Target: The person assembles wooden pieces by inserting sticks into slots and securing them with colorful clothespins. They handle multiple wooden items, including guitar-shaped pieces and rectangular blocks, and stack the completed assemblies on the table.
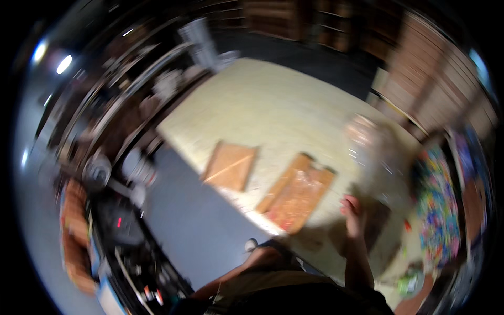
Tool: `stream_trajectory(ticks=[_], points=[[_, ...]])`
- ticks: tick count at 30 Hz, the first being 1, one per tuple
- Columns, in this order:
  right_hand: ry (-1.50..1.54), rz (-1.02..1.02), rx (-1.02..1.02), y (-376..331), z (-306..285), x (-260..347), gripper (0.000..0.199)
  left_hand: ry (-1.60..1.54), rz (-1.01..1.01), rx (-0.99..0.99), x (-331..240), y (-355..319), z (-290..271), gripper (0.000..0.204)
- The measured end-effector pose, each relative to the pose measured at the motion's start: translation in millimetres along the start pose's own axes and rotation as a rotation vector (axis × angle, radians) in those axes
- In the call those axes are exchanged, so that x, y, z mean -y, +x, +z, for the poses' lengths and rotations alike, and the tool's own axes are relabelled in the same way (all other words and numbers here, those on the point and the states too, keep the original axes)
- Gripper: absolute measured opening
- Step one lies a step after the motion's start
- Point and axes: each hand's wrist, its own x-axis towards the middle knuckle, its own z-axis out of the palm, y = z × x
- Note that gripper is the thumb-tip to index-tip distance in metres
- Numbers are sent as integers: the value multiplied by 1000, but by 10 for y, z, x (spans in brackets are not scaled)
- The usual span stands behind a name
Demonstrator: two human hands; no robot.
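Note:
My right hand is raised over the pale yellow table, fingers curled together. Blur hides what, if anything, is in them. Just beyond it is a clear, crinkled plastic bag; whether they touch I cannot tell. Left of the hand lies a shallow wooden tray-like piece with raised side strips and clear film and reddish bits on it. Farther left, a flat square wooden panel with a pale diagonal line lies near the table edge. My left arm reaches up beside my body; its hand is not distinct.
Multicoloured small pieces fill the table's right side, with a green-tinted container nearer me. A black open crate or cart stands on the grey floor at left. Cluttered shelving and white buckets line the left. Stacked brown boards stand far right.

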Motion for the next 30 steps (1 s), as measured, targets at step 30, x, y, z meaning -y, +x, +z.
stream_trajectory(ticks=[30], points=[[-454,-157,1048,137,8575,-629,25,-512,-485,-775,3125,-2261,-5943,23]])
